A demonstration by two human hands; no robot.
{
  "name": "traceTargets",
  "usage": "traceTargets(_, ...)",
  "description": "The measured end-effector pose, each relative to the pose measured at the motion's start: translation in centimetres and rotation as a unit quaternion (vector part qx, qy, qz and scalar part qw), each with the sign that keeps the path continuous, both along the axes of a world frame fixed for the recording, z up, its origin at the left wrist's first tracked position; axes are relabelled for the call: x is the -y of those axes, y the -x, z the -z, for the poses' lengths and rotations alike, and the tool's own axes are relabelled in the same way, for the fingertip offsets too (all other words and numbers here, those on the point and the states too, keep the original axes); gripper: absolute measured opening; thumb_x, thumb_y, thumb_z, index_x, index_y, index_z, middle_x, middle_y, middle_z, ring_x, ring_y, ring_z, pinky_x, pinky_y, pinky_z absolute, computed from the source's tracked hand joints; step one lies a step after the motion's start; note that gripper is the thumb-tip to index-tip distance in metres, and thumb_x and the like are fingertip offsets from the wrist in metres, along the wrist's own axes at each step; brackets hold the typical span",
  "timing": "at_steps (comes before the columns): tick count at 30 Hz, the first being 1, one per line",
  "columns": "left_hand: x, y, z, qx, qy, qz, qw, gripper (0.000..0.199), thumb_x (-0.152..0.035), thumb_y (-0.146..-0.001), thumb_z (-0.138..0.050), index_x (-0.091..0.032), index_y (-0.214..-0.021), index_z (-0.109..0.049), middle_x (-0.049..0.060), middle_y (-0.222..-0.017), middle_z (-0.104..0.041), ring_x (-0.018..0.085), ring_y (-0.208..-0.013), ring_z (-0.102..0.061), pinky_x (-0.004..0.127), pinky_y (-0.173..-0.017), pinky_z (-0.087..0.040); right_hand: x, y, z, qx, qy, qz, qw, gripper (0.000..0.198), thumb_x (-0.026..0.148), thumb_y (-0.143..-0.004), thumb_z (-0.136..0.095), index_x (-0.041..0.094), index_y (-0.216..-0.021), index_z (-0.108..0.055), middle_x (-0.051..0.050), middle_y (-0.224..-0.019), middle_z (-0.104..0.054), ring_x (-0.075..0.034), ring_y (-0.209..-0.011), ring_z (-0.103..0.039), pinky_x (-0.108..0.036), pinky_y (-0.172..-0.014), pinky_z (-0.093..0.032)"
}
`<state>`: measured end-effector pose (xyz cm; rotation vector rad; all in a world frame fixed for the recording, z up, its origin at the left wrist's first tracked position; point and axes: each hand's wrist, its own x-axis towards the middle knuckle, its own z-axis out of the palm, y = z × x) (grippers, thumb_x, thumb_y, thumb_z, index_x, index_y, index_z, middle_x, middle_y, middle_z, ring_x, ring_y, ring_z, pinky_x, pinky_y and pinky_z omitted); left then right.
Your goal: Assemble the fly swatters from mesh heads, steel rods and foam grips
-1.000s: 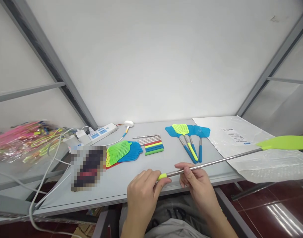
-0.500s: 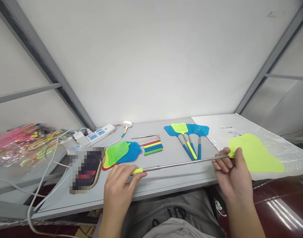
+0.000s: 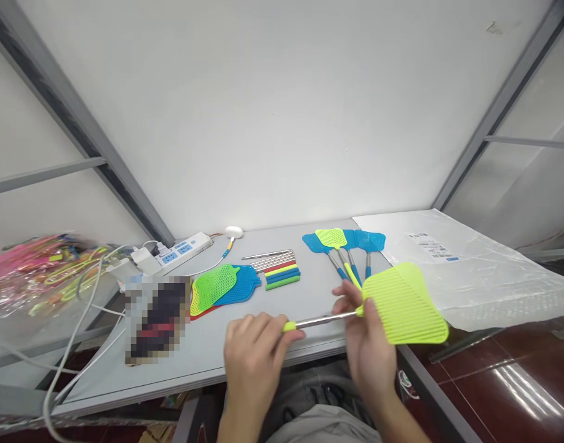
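A yellow-green fly swatter [image 3: 404,304] with a telescopic metal rod spans my two hands above the table's front edge. My left hand [image 3: 258,347] is closed around its yellow grip, most of which the fingers hide. At the neck, my right hand [image 3: 367,332] pinches the joint of rod and head between thumb and fingers. Behind it lie finished-looking swatters with blue heads [image 3: 371,241] and one yellow head [image 3: 331,237]. Loose swatter heads in green [image 3: 214,288], blue [image 3: 239,284], yellow and red are stacked to the left, beside coloured handle tubes [image 3: 282,280] and bare metal rods [image 3: 275,260].
A pixelated phone [image 3: 157,320] lies at the left, near a power strip [image 3: 184,251] with plugs and white cables. Bagged colourful items [image 3: 46,271] are at far left. A white packing bag [image 3: 424,258] covers the table's right end. Grey metal posts [image 3: 494,111] frame the wall.
My hands have come closer together, the right moving left and the left moving right. The swatter's metal rod is now much shorter, and its head has turned and shifted left.
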<state>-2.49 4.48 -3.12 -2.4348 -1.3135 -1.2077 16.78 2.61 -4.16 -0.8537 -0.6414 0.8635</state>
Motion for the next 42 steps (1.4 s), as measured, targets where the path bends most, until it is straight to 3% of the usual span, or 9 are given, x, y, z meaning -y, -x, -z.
traceTargets(4,1.3,-3.0,0.3,0.019,0.033,-0.002,0.999,0.022,-0.040,-0.093,-0.058,-0.022,-0.082,-0.064,0.000,-0.064,-0.058,0.016,-0.061,-0.047,0.032,-0.062,-0.028,0.7,2.5,0.3,0.000,-0.018,-0.029,0.999,0.037,0.045,-0.098,-0.040,0.029,-0.112,-0.071,-0.004,-0.110,-0.064,-0.017,-0.082,-0.051,-0.034,-0.084,-0.039)
traceTargets(9,1.9,-4.2,0.5,0.038,0.039,-0.017,0.998,0.026,-0.041,-0.096,-0.052,-0.022,-0.080,-0.063,0.000,-0.063,-0.057,0.016,-0.060,-0.046,0.033,-0.059,-0.027,1.0,1.8,-0.7,0.007,-0.032,-0.036,0.999,0.040,0.046,-0.099,-0.036,0.029,-0.109,-0.070,-0.005,-0.109,-0.066,-0.017,-0.077,-0.050,-0.035,-0.081,-0.039)
traceTargets(12,1.7,-3.9,0.5,0.036,0.061,-0.009,0.997,0.023,-0.038,-0.096,-0.053,-0.022,-0.081,-0.062,0.000,-0.065,-0.058,0.016,-0.061,-0.048,0.032,-0.059,-0.030,0.6,1.1,-0.4,0.035,-0.013,-0.045,0.998,0.039,0.048,-0.097,-0.040,0.029,-0.110,-0.071,-0.005,-0.103,-0.068,-0.018,-0.077,-0.050,-0.036,-0.080,-0.040)
traceTargets(16,0.8,-2.5,0.5,0.059,0.122,0.067,0.988,0.012,-0.028,-0.096,-0.051,-0.023,-0.096,-0.062,0.003,-0.082,-0.062,0.017,-0.075,-0.057,0.029,-0.066,-0.042,0.0,-0.3,0.3,0.109,0.048,-0.070,0.990,0.044,0.055,-0.094,-0.043,0.028,-0.115,-0.070,-0.004,-0.089,-0.068,-0.018,-0.074,-0.050,-0.036,-0.080,-0.041)
traceTargets(20,0.0,-1.0,0.5,0.082,0.166,0.102,0.977,0.014,-0.026,-0.097,-0.049,-0.024,-0.102,-0.062,0.006,-0.097,-0.060,0.018,-0.086,-0.060,0.028,-0.075,-0.048,-0.5,-1.5,0.1,0.059,0.061,-0.073,0.994,0.042,0.057,-0.092,-0.049,0.024,-0.106,-0.072,-0.002,-0.080,-0.063,-0.014,-0.066,-0.051,-0.033,-0.074,-0.046)
traceTargets(25,-0.6,0.1,0.9,0.073,0.194,0.134,0.969,0.010,-0.025,-0.096,-0.052,-0.023,-0.098,-0.061,0.003,-0.094,-0.062,0.016,-0.083,-0.061,0.025,-0.073,-0.048,-0.8,-1.3,-0.4,-0.065,0.043,-0.053,0.996,0.030,0.050,-0.086,-0.064,0.020,-0.082,-0.070,-0.001,-0.076,-0.060,-0.011,-0.060,-0.051,-0.028,-0.058,-0.052)
traceTargets(29,-0.8,0.4,1.3,0.041,0.212,0.123,0.969,0.010,-0.032,-0.094,-0.056,-0.023,-0.096,-0.061,0.000,-0.083,-0.064,0.016,-0.074,-0.059,0.025,-0.066,-0.045,-0.6,-0.6,-0.3,-0.076,0.039,-0.051,0.995,0.025,0.044,-0.086,-0.066,0.019,-0.082,-0.069,0.000,-0.081,-0.059,-0.010,-0.063,-0.053,-0.028,-0.064,-0.056)
traceTargets(36,0.4,-1.9,1.2,0.032,0.267,0.102,0.958,0.033,-0.035,-0.102,-0.037,-0.021,-0.078,-0.055,-0.002,-0.067,-0.057,0.015,-0.064,-0.051,0.026,-0.061,-0.035,0.0,0.8,0.5,0.020,0.047,-0.202,0.978,0.031,0.042,-0.088,-0.064,0.021,-0.112,-0.064,-0.004,-0.093,-0.065,-0.014,-0.073,-0.061,-0.032,-0.074,-0.054)
traceTargets(42,1.7,-5.0,1.5,0.045,0.301,0.155,0.940,0.039,-0.035,-0.102,-0.031,-0.020,-0.068,-0.042,-0.003,-0.061,-0.049,0.013,-0.059,-0.044,0.027,-0.060,-0.029,0.2,0.3,0.3,0.115,0.079,-0.154,0.978,0.029,0.047,-0.092,-0.057,0.020,-0.098,-0.065,0.001,-0.071,-0.059,-0.012,-0.069,-0.054,-0.023,-0.068,-0.045)
